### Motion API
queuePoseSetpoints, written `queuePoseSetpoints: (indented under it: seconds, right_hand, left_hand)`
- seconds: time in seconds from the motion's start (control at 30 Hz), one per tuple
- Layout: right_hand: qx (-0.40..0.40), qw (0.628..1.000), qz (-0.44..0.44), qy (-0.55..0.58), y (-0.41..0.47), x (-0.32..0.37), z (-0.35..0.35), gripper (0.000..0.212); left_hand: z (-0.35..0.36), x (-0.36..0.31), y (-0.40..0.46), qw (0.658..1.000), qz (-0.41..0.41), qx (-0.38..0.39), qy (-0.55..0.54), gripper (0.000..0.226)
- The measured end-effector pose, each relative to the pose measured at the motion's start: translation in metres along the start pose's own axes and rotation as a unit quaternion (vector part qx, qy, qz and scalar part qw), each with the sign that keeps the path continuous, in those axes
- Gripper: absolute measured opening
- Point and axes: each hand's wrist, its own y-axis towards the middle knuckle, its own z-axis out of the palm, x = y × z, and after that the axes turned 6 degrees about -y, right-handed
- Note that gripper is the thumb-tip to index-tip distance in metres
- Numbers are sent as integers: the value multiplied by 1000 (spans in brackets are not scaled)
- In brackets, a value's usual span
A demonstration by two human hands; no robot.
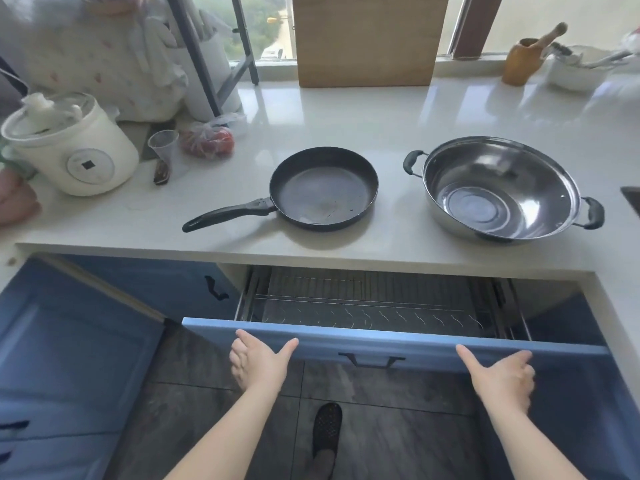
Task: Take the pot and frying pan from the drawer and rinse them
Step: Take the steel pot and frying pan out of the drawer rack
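Observation:
A black frying pan [323, 188] lies on the white counter [398, 112], its long handle pointing left toward me. To its right stands a shiny steel pot [498, 190] with two black side handles. Both hold a little water. Below the counter a blue drawer [429, 348] stands partly pulled out, showing a bare wire rack [363, 303] inside. My left hand [258, 362] presses flat against the drawer front near its left end, fingers straight. My right hand [498, 374] presses the front near its right end in the same way.
A white rice cooker [72, 143], a clear plastic cup [163, 143] and a bag of tomatoes [209, 140] sit at the counter's left. A wooden board [367, 39] leans at the window. A sink edge [632, 199] shows far right. An open blue cabinet door [69, 341] hangs left.

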Motion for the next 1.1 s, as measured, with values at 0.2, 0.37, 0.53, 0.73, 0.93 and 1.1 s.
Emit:
queuePoseSetpoints:
  seconds: [0.2, 0.37, 0.53, 0.73, 0.93, 1.1]
  right_hand:
    - [8, 1000, -19, 12, 23, 34, 3, 120]
    - [41, 997, -43, 40, 41, 56, 9, 121]
    - [68, 991, -96, 57, 55, 77, 13, 117]
    - [91, 988, -105, 61, 70, 91, 20, 113]
    - [109, 987, -106, 51, 78, 92, 18, 106]
    - [115, 985, -113, 53, 71, 80, -1, 109]
  left_hand:
    - [7, -28, 31, 1000, 16, 14, -20, 119]
    - [10, -43, 57, 994, 31, 64, -82, 118]
    - [8, -59, 81, 991, 54, 92, -81, 113]
    - [6, -72, 100, 990, 56, 125, -37, 96]
    - [2, -76, 107, 989, 57, 138, -7, 94]
    - [3, -87, 87, 976, 107, 187, 25, 96]
